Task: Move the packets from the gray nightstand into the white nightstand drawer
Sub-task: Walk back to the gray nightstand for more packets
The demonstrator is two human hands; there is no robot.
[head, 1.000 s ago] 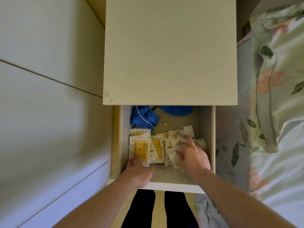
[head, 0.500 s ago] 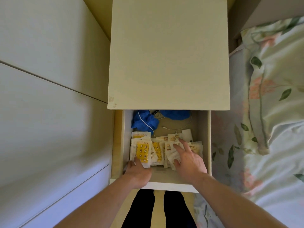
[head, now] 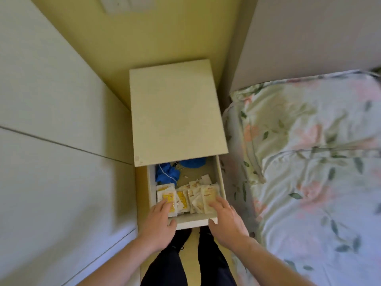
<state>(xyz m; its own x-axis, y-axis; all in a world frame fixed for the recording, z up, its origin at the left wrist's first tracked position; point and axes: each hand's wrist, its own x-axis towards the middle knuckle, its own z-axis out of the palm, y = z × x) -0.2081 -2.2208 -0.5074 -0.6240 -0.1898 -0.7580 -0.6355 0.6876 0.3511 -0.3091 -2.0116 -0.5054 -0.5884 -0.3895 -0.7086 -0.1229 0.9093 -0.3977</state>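
Two open hands, left hand (head: 159, 218) and right hand (head: 223, 216), gripping nothing, seemingly press packets (head: 192, 198) at drawer (head: 221, 178) front; risk: closing jams raised packets.

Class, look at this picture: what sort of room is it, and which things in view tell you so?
Most likely a bedroom. A bed with floral bedding lies at the right, and a white nightstand stands beside it against the wall, its drawer open with packets inside.
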